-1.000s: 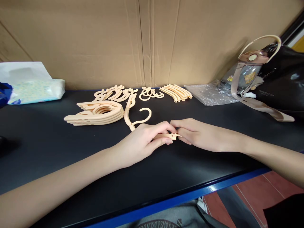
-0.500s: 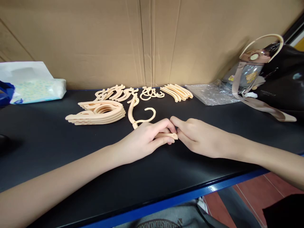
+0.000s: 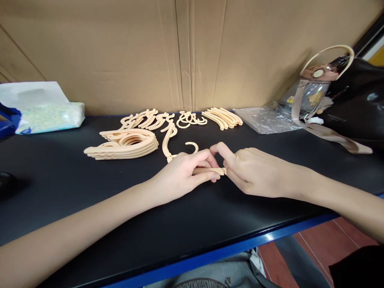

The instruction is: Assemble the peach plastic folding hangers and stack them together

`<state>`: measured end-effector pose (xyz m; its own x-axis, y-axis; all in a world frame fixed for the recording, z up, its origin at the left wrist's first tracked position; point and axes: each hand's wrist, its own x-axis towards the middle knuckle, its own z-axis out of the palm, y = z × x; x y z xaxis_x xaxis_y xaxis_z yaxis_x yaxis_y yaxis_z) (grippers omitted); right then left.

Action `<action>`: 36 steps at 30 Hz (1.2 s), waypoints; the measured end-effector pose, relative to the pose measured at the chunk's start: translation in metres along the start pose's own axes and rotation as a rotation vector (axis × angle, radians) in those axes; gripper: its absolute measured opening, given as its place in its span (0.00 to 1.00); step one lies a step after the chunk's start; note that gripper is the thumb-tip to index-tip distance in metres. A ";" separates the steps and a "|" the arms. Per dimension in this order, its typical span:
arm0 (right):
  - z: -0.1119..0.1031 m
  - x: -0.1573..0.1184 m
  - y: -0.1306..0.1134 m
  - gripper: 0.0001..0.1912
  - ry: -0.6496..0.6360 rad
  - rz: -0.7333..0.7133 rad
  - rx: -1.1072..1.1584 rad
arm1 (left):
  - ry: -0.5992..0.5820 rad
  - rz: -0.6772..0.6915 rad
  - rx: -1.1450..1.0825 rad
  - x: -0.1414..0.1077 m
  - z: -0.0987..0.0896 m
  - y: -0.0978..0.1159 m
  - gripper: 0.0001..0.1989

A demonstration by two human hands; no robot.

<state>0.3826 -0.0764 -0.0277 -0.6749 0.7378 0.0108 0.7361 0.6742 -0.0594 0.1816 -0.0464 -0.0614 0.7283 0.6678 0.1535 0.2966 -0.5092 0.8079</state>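
My left hand [image 3: 186, 176] is closed round one arm of a beige plastic folding hanger [image 3: 207, 171], near the table's middle. The hanger's other arm [image 3: 166, 144] and its curved hook [image 3: 192, 145] stick out beyond that hand. My right hand [image 3: 255, 172] is closed at the right end of the held arm, index finger bent and raised against the left fingertips. A small beige hanger piece [image 3: 225, 171] shows at its fingers, touching the arm's end; most of it is hidden.
Stacked folded hangers [image 3: 126, 148] lie to the left. Behind are loose short arms [image 3: 147, 119], hooks [image 3: 190, 119] and curved strips [image 3: 223, 118]. A tissue pack [image 3: 51, 116] sits at left; a plastic bag [image 3: 267, 120], strapped bottle [image 3: 315, 90] and black bag [image 3: 357, 108] at right.
My right index finger has lifted and bent more. A small beige piece now shows between the arm's end and my right fingers. The hook has tipped slightly lower behind my left hand.
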 end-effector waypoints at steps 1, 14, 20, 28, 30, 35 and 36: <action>-0.001 0.000 0.001 0.10 -0.005 -0.001 0.029 | 0.014 0.009 0.044 0.000 0.000 0.000 0.04; -0.016 0.003 0.029 0.16 -0.148 -0.090 0.219 | 0.544 -0.113 0.584 -0.005 -0.003 -0.007 0.19; -0.015 0.000 0.026 0.09 -0.123 -0.197 0.206 | 0.504 -0.230 0.511 -0.002 -0.005 -0.020 0.28; -0.021 -0.004 0.016 0.11 -0.160 -0.220 0.186 | 0.469 -0.130 0.468 -0.004 -0.006 -0.017 0.21; -0.020 -0.004 0.015 0.11 -0.146 -0.205 0.197 | 0.473 -0.125 0.456 -0.004 -0.005 -0.018 0.21; -0.017 -0.004 0.014 0.07 -0.114 -0.167 0.235 | 0.477 -0.142 0.451 -0.004 -0.005 -0.020 0.21; -0.015 -0.003 0.014 0.08 -0.101 -0.155 0.232 | 0.474 -0.149 0.453 -0.005 -0.005 -0.021 0.21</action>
<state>0.3957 -0.0689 -0.0133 -0.7884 0.6121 -0.0615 0.6007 0.7444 -0.2915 0.1690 -0.0360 -0.0760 0.3402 0.8622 0.3755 0.6780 -0.5015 0.5374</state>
